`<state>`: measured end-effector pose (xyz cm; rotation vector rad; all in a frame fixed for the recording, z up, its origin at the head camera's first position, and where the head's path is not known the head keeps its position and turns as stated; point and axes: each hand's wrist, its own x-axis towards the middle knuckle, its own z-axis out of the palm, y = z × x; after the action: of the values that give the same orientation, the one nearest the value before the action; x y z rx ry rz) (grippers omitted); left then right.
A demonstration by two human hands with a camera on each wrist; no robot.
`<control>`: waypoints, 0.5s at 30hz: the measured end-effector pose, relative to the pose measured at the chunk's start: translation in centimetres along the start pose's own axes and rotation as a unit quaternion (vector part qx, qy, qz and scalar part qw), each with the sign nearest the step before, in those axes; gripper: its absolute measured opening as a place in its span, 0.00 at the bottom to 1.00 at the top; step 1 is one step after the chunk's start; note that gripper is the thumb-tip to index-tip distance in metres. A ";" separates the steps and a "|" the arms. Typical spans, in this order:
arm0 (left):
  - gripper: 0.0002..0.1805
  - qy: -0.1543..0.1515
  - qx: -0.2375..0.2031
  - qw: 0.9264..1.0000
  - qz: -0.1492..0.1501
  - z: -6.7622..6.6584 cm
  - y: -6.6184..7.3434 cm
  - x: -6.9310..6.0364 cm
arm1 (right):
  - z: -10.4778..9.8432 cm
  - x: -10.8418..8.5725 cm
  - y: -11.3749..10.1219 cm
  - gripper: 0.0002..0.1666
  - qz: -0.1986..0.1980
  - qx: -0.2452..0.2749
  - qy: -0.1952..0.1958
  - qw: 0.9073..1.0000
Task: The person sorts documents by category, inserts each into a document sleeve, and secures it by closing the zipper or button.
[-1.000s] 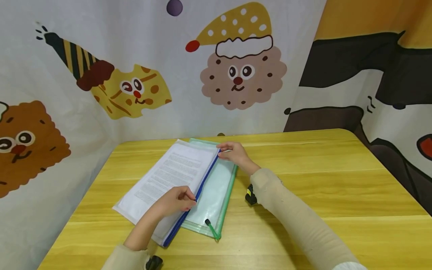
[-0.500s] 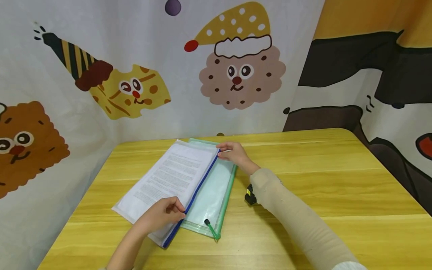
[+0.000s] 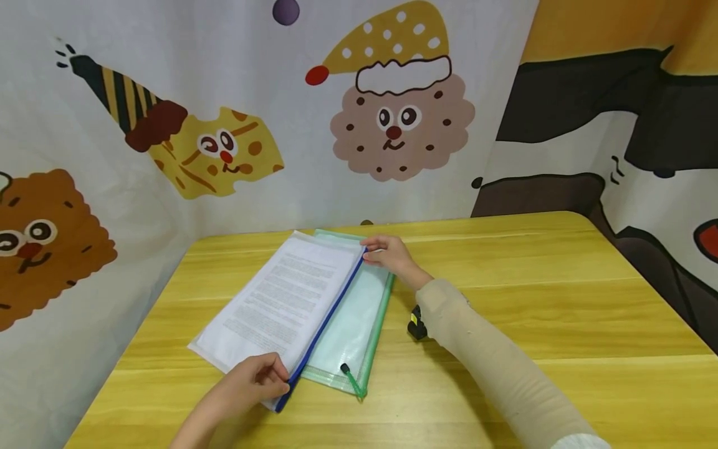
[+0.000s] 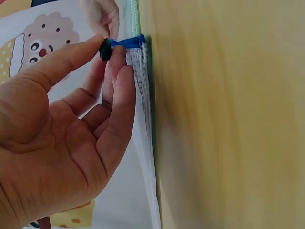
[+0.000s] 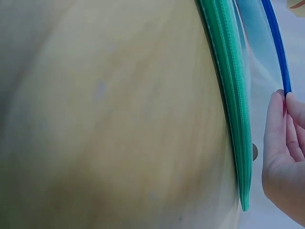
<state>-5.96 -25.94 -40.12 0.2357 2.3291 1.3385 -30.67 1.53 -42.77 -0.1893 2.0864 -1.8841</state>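
Observation:
A clear zipper document pouch [image 3: 275,299] with a blue zipper [image 3: 331,317] lies slanted on the table, printed paper showing inside. Near its front end my left hand [image 3: 247,383] pinches the dark zipper pull [image 4: 105,49] between thumb and fingers, at the blue zipper's end in the left wrist view. At the far corner my right hand [image 3: 391,255] pinches the zipper edge, as the right wrist view also shows. Partly beneath this pouch is a second, green-edged zipper pouch [image 3: 350,324], its green pull tab [image 3: 354,381] with a dark tip hanging at the near corner.
A wooden table [image 3: 505,280] bears both pouches. Behind it hangs a curtain [image 3: 235,37] printed with cartoon biscuits and cheese. A black wrist device with a yellow mark [image 3: 416,323] sits under the right sleeve.
My left hand has slid along the blue zipper toward the pouch's near end. My right hand keeps its grip on the far corner, and the pouches have hardly moved.

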 end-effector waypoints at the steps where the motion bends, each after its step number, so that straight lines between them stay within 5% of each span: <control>1: 0.08 0.000 0.000 1.000 -0.001 0.0 -0.1 -0.2 | 0.0 0.0 0.0 0.19 0.001 0.003 0.001 1.000; 9: 0.06 -0.018 0.005 1.000 0.010 -0.3 -0.9 -1.8 | 0.1 0.0 0.0 0.19 0.006 0.001 0.003 1.000; 15: 0.07 -0.060 -0.007 0.998 0.002 -1.2 -1.3 -3.0 | 0.3 0.1 -0.3 0.19 0.011 0.001 0.005 1.000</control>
<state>-3.77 -28.61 -39.85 0.3083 2.2202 1.3065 -30.72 1.14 -42.50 -0.1554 2.0846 -1.8792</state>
